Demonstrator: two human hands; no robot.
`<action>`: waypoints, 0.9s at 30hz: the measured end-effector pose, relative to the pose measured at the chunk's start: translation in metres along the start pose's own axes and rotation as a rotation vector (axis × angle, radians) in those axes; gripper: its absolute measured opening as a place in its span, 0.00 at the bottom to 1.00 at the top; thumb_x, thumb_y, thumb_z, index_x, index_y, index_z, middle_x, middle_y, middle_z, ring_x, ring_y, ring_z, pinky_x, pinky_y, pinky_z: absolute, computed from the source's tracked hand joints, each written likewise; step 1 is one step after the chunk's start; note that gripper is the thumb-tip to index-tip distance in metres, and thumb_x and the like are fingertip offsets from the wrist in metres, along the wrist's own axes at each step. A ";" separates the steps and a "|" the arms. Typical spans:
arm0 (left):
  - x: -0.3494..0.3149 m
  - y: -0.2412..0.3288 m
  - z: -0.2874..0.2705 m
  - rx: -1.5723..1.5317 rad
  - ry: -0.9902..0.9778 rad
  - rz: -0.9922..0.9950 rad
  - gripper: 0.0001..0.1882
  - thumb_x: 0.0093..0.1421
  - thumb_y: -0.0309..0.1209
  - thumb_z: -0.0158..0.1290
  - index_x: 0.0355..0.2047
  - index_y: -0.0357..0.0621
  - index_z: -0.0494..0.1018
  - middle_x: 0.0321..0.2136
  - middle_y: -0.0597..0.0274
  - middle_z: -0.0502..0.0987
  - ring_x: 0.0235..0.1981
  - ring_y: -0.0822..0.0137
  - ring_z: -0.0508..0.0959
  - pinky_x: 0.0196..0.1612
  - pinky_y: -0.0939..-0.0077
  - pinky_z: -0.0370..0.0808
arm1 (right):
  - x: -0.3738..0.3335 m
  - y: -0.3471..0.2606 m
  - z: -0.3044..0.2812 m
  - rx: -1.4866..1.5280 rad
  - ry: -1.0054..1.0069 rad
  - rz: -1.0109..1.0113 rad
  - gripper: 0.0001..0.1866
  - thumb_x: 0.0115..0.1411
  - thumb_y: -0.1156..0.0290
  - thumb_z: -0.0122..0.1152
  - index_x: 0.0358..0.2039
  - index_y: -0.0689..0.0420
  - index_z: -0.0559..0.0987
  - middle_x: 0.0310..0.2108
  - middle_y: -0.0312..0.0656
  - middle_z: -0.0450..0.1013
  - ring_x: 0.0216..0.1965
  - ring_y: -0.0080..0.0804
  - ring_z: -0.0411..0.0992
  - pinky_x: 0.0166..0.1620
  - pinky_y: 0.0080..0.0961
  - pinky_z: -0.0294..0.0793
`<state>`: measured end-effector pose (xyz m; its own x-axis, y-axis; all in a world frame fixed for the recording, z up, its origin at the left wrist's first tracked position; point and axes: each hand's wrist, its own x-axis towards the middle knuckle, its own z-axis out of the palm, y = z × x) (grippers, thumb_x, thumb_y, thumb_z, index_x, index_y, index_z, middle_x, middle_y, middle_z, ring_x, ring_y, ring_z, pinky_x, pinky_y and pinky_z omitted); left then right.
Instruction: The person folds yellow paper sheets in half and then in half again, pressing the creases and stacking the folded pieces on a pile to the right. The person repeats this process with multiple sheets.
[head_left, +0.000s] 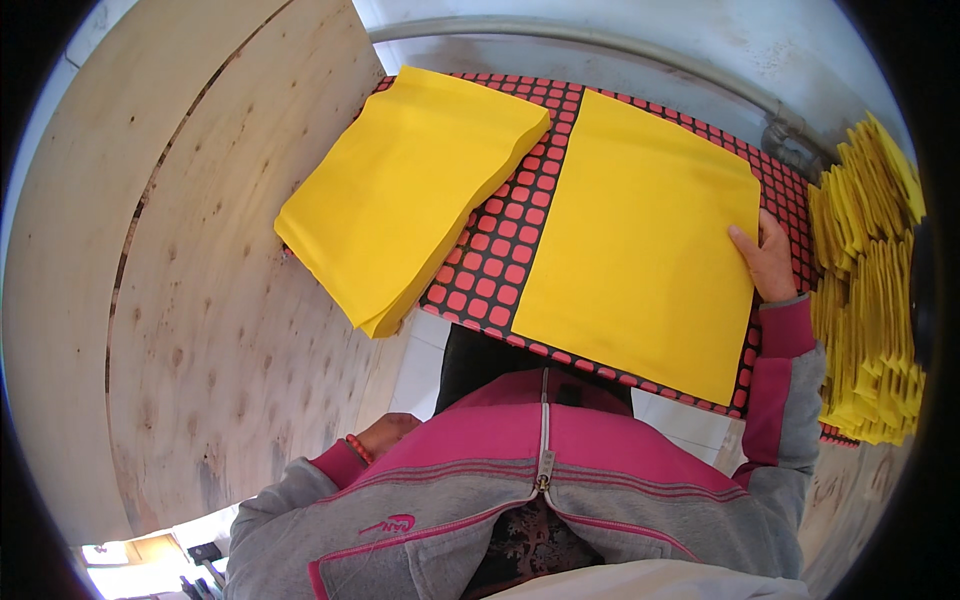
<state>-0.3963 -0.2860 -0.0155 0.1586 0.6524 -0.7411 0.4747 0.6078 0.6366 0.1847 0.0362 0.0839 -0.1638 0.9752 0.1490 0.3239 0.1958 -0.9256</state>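
A flat yellow sheet, perhaps of cloth or felt, lies on the right part of a table covered in a red-and-black checked cloth. My right hand is at its right edge, thumb on top and the other fingers partly hidden past the edge, closed on it. To the left rests a thick stack of yellow sheets, wavy along its right side and jutting over the table's near edge. My left hand is low beside my body, near the wooden board, away from the sheets; its fingers are mostly hidden.
A tall plywood panel stands along the left side. Several folded yellow pieces are packed in tall piles at the right. Behind the table a pipe runs along the pale wall. White floor tiles show below.
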 end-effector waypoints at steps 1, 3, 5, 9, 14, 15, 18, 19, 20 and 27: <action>0.001 0.001 0.000 0.318 -0.039 0.213 0.15 0.66 0.33 0.54 0.49 0.38 0.78 0.43 0.53 0.83 0.45 0.61 0.82 0.50 0.69 0.78 | 0.000 0.002 -0.001 0.025 -0.009 -0.007 0.20 0.69 0.70 0.60 0.58 0.65 0.73 0.52 0.44 0.76 0.50 0.29 0.75 0.52 0.29 0.75; 0.001 0.006 -0.001 0.673 -0.105 0.374 0.15 0.67 0.33 0.53 0.49 0.37 0.79 0.42 0.55 0.83 0.44 0.62 0.83 0.50 0.68 0.78 | 0.001 0.004 -0.002 -0.013 0.007 0.004 0.20 0.68 0.71 0.60 0.57 0.66 0.73 0.51 0.43 0.76 0.50 0.28 0.75 0.52 0.28 0.74; -0.002 0.013 -0.001 0.749 -0.158 0.269 0.15 0.70 0.33 0.51 0.49 0.35 0.79 0.42 0.57 0.84 0.44 0.63 0.83 0.50 0.67 0.79 | 0.001 0.004 -0.001 -0.029 0.013 0.006 0.20 0.68 0.72 0.60 0.57 0.66 0.74 0.50 0.42 0.76 0.49 0.28 0.74 0.52 0.28 0.74; -0.010 0.016 0.000 -0.051 -0.122 -0.204 0.14 0.71 0.31 0.47 0.46 0.34 0.79 0.41 0.58 0.84 0.42 0.65 0.84 0.48 0.69 0.80 | 0.002 0.001 0.003 -0.044 0.004 -0.003 0.19 0.68 0.71 0.61 0.56 0.66 0.74 0.50 0.42 0.76 0.49 0.28 0.74 0.52 0.28 0.74; -0.007 -0.013 -0.003 -0.549 -0.027 -0.446 0.14 0.70 0.26 0.47 0.47 0.34 0.80 0.41 0.56 0.84 0.38 0.67 0.84 0.44 0.74 0.81 | 0.001 0.006 0.006 -0.041 0.006 0.004 0.20 0.68 0.71 0.61 0.57 0.66 0.74 0.51 0.42 0.76 0.50 0.28 0.74 0.52 0.28 0.74; -0.006 -0.018 -0.003 -0.572 -0.063 -0.376 0.14 0.70 0.26 0.47 0.48 0.34 0.79 0.42 0.55 0.84 0.39 0.67 0.85 0.44 0.73 0.82 | 0.001 0.008 0.006 -0.031 0.002 0.003 0.21 0.69 0.69 0.61 0.58 0.66 0.73 0.52 0.43 0.76 0.50 0.28 0.74 0.52 0.28 0.74; -0.004 -0.016 -0.001 -0.634 -0.134 -0.295 0.15 0.70 0.26 0.48 0.52 0.32 0.78 0.45 0.53 0.83 0.41 0.65 0.85 0.48 0.70 0.82 | 0.000 0.012 0.004 -0.019 -0.006 -0.002 0.21 0.69 0.69 0.61 0.59 0.66 0.73 0.52 0.43 0.76 0.51 0.27 0.74 0.53 0.27 0.74; -0.006 -0.010 0.003 -0.615 -0.107 -0.313 0.15 0.70 0.26 0.49 0.53 0.31 0.77 0.46 0.52 0.83 0.43 0.65 0.84 0.50 0.69 0.82 | 0.000 0.012 0.003 0.041 -0.019 -0.008 0.21 0.69 0.69 0.61 0.59 0.66 0.73 0.52 0.42 0.76 0.51 0.27 0.74 0.53 0.27 0.73; -0.009 -0.001 0.007 -0.596 -0.081 -0.331 0.16 0.70 0.26 0.49 0.54 0.31 0.76 0.47 0.52 0.82 0.45 0.64 0.84 0.52 0.69 0.81 | 0.001 0.012 0.002 -0.039 -0.009 -0.010 0.21 0.69 0.70 0.61 0.58 0.66 0.73 0.52 0.42 0.76 0.51 0.26 0.74 0.53 0.27 0.73; -0.024 0.058 0.033 -0.522 -0.046 -0.341 0.19 0.70 0.27 0.50 0.58 0.30 0.72 0.52 0.50 0.80 0.49 0.63 0.82 0.57 0.68 0.79 | -0.001 0.003 0.000 -0.092 -0.002 -0.030 0.19 0.68 0.73 0.60 0.56 0.67 0.74 0.51 0.41 0.77 0.50 0.26 0.74 0.54 0.26 0.73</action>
<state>-0.3441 -0.2810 0.0319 0.1152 0.3699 -0.9219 0.0213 0.9269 0.3746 0.1855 0.0355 0.0813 -0.1768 0.9684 0.1758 0.4034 0.2342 -0.8846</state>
